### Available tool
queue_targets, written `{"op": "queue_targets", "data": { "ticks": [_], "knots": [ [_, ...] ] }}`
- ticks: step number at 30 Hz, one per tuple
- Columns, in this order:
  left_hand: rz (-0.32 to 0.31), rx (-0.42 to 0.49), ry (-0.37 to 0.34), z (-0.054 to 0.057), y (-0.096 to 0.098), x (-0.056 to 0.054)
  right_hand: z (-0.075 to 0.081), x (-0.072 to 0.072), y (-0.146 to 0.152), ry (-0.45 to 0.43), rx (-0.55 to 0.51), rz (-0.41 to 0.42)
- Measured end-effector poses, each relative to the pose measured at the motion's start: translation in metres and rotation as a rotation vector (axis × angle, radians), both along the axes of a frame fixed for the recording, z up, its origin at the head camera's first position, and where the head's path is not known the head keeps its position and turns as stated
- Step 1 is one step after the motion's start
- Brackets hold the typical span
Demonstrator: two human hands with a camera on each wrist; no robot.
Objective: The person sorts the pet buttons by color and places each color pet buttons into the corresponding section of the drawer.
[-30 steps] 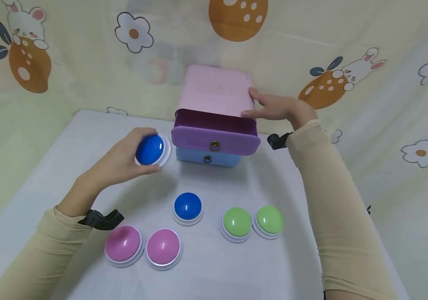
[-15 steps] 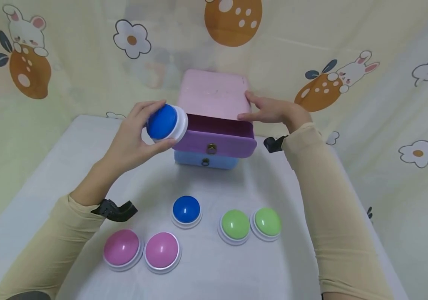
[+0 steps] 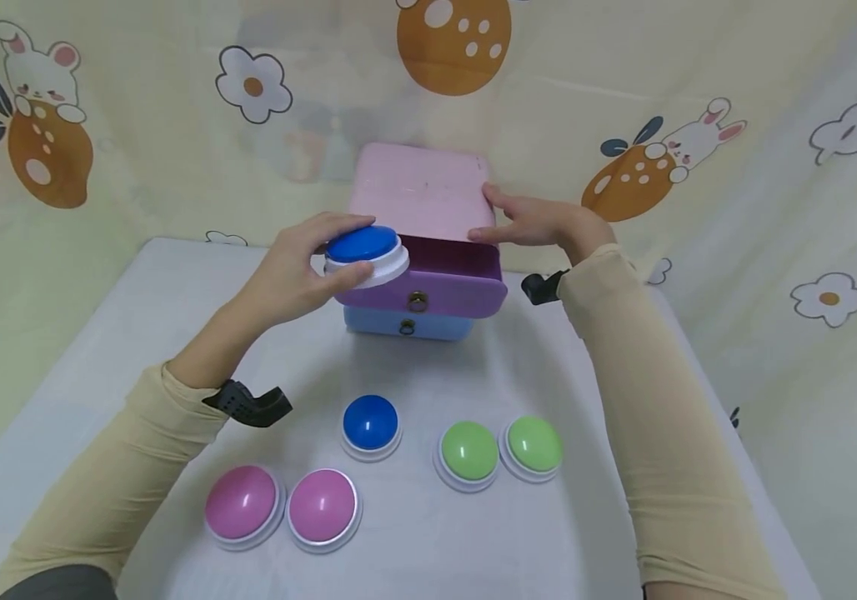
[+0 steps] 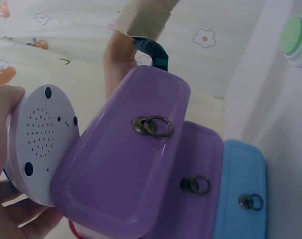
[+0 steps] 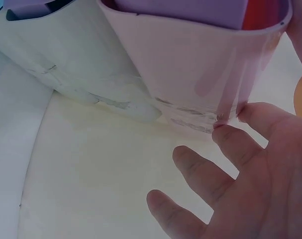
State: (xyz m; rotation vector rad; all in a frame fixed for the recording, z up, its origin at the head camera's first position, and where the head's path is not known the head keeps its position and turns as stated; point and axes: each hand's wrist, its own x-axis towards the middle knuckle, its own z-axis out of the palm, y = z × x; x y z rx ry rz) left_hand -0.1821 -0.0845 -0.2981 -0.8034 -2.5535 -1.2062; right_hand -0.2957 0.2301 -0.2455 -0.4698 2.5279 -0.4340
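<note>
My left hand (image 3: 289, 271) grips a blue buzzer button (image 3: 363, 243) with a white base, thumb on its near side and fingers behind. It is held up by the front left of a drawer box, overlapping the pulled-out purple drawer (image 3: 454, 296) in the head view. In the left wrist view the button's white underside (image 4: 39, 132) shows speaker holes, close beside the drawer front. The fingers of my right hand (image 3: 541, 223) touch the side of the box's pink top tier (image 3: 421, 192), thumb near its front edge. The drawer's inside is partly hidden.
Another blue button (image 3: 370, 422) stands on the white table in front of the box. Two pink buttons (image 3: 322, 506) are at front left, two green buttons (image 3: 469, 451) at front right. A blue drawer (image 4: 243, 194) sits lowest. A patterned curtain (image 3: 173, 150) hangs close behind.
My left hand has lifted the blue button off to the right, toward the purple drawer, and turned it so its dome faces up. My right hand stays at the box.
</note>
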Motion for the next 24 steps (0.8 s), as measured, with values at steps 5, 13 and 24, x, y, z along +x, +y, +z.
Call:
{"op": "queue_targets", "data": {
  "ticks": [5, 13, 24],
  "knots": [
    [-0.044, -0.022, -0.09, 0.002, -0.003, -0.01, 0.0, -0.001, -0.001, 0.002, 0.003, -0.002],
    [-0.153, -0.055, -0.282, 0.012, -0.007, -0.026, -0.001, -0.003, 0.0, 0.009, -0.009, 0.016],
    [-0.079, -0.149, -0.257, 0.016, 0.01, -0.019, -0.002, -0.001, 0.002, 0.006, 0.015, 0.003]
  ]
}}
